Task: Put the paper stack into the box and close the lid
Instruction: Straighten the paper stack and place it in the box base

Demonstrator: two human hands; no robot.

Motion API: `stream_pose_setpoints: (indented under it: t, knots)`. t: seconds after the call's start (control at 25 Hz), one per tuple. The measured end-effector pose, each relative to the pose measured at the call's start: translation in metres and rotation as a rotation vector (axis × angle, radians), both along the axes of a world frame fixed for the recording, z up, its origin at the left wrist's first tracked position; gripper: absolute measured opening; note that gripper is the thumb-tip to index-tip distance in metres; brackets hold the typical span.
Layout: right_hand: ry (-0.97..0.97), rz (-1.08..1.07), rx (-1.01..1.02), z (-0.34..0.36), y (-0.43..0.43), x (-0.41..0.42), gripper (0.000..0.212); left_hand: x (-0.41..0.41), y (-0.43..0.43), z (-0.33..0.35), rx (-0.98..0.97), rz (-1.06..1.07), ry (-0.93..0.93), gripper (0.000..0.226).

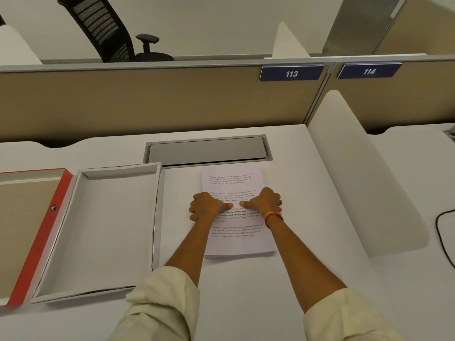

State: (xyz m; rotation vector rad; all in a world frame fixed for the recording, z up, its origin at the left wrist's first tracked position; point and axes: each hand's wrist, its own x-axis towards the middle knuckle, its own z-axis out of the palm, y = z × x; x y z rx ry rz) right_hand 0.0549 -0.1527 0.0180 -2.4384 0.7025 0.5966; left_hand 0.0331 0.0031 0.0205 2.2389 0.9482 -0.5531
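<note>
A stack of white printed paper point(236, 242) lies flat on the white desk, right of centre. My left hand point(208, 205) and my right hand point(264, 200) rest on the middle of the stack, fingers curled under, thumbs pointing at each other and almost touching. Whether the fingers grip sheets I cannot tell. To the left lies the shallow white box point(105, 230), open and empty. Its red lid point(37, 242) lies inside-up at the far left, partly cut off by the frame edge.
A grey cable hatch point(209, 151) is set into the desk behind the paper. A beige partition point(147, 104) with number plates 113 and 114 closes the back. A white side divider point(357, 180) stands on the right, with a black cable point(440, 232) beyond it.
</note>
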Motion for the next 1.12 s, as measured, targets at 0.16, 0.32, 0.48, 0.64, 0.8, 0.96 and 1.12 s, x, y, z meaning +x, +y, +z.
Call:
stream_pose_setpoints:
  t: [0.16,0.32,0.48,0.64,0.8,0.96,1.12]
  knots:
    - [-0.039,0.004,0.052,-0.001,0.003,-0.001,0.084,0.000,0.001,-0.002,0.034,-0.032,-0.016,0.088]
    - [-0.082,-0.047,0.184,-0.002,0.000,-0.001,0.089,-0.006,-0.002,-0.006,-0.035,-0.018,-0.183,0.092]
    - [-0.066,-0.008,0.204,-0.003,-0.004,-0.002,0.081,-0.010,0.007,-0.004,-0.167,0.100,-0.218,0.088]
    - [-0.178,0.053,0.237,0.000,-0.002,-0.009,0.062,-0.013,0.016,-0.004,-0.235,0.115,-0.209,0.070]
    - [-0.239,-0.011,0.228,0.011,0.004,-0.015,0.074,-0.018,0.011,0.001,-0.218,0.101,-0.281,0.061]
    - [-0.430,-0.046,0.195,0.032,0.011,-0.017,0.066,-0.018,0.001,0.025,-0.098,0.075,-0.486,0.057]
    - [-0.708,-0.130,0.251,0.051,0.013,-0.022,0.061,-0.025,-0.012,0.047,-0.136,0.140,-0.763,0.053]
